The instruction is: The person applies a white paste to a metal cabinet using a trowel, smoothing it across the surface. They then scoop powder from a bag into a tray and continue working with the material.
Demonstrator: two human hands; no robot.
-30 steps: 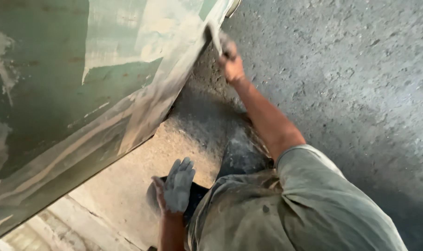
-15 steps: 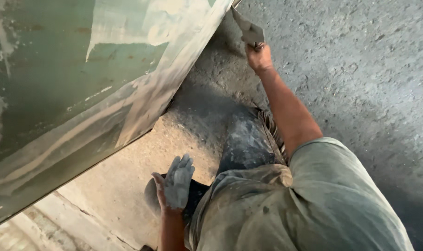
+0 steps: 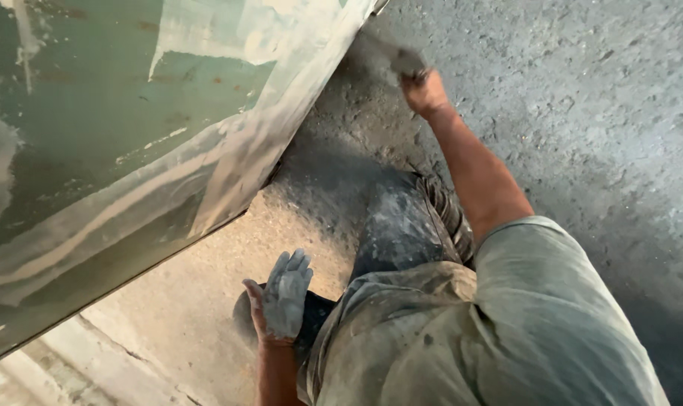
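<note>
My right hand reaches forward, shut on a small dark scraping tool that is blurred. It hovers over the rough grey floor, just right of the lower edge of a large green panel smeared with pale filler. My left hand is held flat near my body with the fingers stretched out. Its palm is coated in grey paste. A dark rounded object lies partly hidden behind it; I cannot tell what it is.
The green panel fills the left half of the view and leans over a sandy concrete strip. My dusty trouser leg and grey shirt take up the lower right. Dark dust lies at the panel's foot.
My right hand has moved with the tool to the right and slightly down, away from the panel's edge. My left hand has stayed in about the same place.
</note>
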